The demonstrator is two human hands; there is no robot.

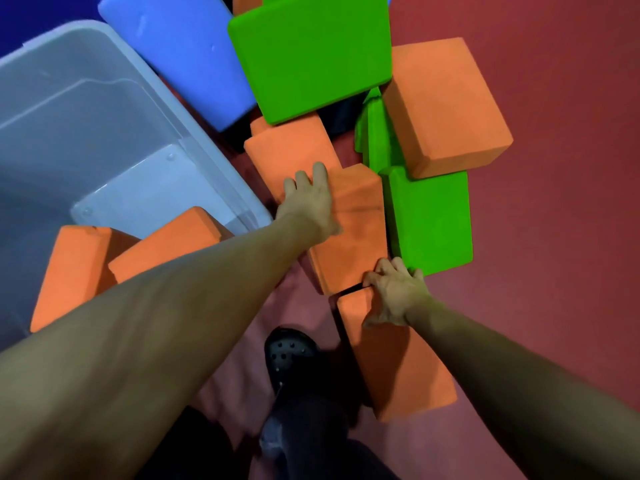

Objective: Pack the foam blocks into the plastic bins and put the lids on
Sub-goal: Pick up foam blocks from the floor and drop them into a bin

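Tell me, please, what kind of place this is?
Probably an indoor play or activity room, though I cannot be sure. Big orange, green and blue foam blocks lie piled on a soft-looking red floor, and a large clear plastic bin beside them holds two orange blocks.

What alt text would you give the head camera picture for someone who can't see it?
A person reaches down to a pile of foam blocks on a red floor, left hand on one orange block and right hand gripping the end of another orange block. A clear plastic bin at left already holds two orange blocks; green blocks and a blue block lie beyond.
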